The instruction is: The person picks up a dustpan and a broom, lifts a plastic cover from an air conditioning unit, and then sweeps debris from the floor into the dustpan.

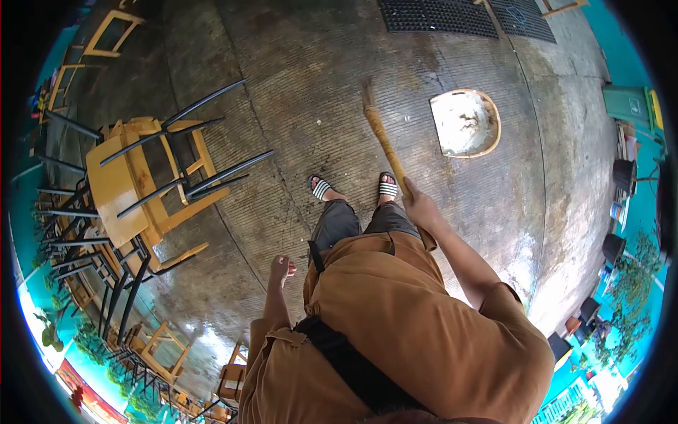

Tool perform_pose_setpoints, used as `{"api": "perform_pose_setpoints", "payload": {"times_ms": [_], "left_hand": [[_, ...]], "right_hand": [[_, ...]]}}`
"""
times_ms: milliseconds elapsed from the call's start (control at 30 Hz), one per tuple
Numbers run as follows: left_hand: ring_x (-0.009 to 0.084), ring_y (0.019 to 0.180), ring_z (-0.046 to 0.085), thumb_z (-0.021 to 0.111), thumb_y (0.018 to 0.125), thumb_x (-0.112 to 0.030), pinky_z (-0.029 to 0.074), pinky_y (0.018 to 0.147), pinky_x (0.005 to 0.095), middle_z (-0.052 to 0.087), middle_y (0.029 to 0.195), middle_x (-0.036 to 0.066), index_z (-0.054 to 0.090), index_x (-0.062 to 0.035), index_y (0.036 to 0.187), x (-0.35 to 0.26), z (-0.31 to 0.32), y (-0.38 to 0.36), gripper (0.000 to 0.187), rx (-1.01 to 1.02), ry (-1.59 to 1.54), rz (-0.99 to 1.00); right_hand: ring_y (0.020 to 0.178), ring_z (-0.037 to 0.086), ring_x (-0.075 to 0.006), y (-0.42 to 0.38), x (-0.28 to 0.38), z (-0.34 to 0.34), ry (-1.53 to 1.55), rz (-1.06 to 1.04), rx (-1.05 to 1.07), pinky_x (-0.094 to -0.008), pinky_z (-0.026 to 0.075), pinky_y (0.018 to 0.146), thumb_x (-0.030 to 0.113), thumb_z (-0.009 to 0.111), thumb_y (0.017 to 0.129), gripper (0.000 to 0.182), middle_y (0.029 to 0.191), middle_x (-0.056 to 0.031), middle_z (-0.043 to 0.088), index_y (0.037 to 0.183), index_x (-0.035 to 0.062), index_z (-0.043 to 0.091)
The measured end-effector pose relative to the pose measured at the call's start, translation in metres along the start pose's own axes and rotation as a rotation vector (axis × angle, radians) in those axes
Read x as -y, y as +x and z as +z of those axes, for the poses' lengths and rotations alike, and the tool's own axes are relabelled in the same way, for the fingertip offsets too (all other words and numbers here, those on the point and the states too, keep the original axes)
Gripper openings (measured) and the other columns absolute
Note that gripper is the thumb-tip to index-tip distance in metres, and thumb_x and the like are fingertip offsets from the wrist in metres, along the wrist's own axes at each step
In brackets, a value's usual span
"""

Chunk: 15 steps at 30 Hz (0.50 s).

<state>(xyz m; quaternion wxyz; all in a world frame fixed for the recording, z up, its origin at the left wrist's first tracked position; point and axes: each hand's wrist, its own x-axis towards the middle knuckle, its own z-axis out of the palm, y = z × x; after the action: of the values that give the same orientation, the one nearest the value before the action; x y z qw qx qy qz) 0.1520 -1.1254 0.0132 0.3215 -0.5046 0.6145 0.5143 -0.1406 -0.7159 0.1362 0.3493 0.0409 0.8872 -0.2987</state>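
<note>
My right hand (419,205) is closed around the yellow-brown wrapped handle of a broom (385,140). The broom slants forward and to the left, and its far end is a small, dark, blurred tuft over the floor. To the right of that end lies a D-shaped dustpan (452,126) with a tan rim and a whitish, stained inside. My left hand (282,271) hangs low beside my hip, its fingers curled in with nothing showing in them. Both my feet, in striped slides (320,189), stand on the floor between the hands.
Wooden chairs with black metal legs (116,187) are stacked upside down on the left, several legs jutting toward me. Black rubber mats (438,15) lie ahead on the grooved concrete floor (311,92). A green bin (627,103) and potted plants (632,283) line the right wall.
</note>
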Motion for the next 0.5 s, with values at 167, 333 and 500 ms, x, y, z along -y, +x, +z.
{"api": "perform_pose_setpoints", "payload": {"times_ms": [167,333,500], "left_hand": [[0.0205,0.070,0.063,0.044,0.093,-0.023,0.053,0.056,0.0304,0.060,0.083,0.013,0.051,0.0007,0.093,-0.064,0.012,0.011,0.025,0.022,0.069,0.098],[0.0188,0.071,0.062,0.045,0.092,-0.021,0.051,0.055,0.0292,0.058,0.082,0.011,0.050,-0.0003,0.091,-0.113,0.035,0.001,0.021,0.044,0.100,0.197],[0.0166,0.063,0.061,0.045,0.091,-0.017,0.050,0.051,0.0275,0.059,0.079,0.011,0.052,0.0012,0.091,-0.112,0.064,-0.003,0.019,0.079,0.144,0.205]], "right_hand": [[0.091,0.059,-0.0410,0.014,-0.070,0.006,-0.171,0.079,0.102,-0.0458,0.046,0.082,0.024,0.045,0.085,0.053,0.095,-0.0288,0.060,0.136,0.0175,0.035],[0.093,0.060,-0.0375,-0.029,-0.194,-0.015,-0.316,0.261,0.106,-0.0451,0.047,0.081,0.025,0.044,0.085,0.053,0.097,-0.0261,0.061,0.137,0.0205,0.032],[0.081,0.061,-0.0395,-0.104,-0.224,-0.055,-0.353,0.268,-0.033,-0.0485,0.048,0.074,0.027,0.048,0.086,0.053,0.088,-0.0238,0.062,0.137,0.0237,0.034]]}}
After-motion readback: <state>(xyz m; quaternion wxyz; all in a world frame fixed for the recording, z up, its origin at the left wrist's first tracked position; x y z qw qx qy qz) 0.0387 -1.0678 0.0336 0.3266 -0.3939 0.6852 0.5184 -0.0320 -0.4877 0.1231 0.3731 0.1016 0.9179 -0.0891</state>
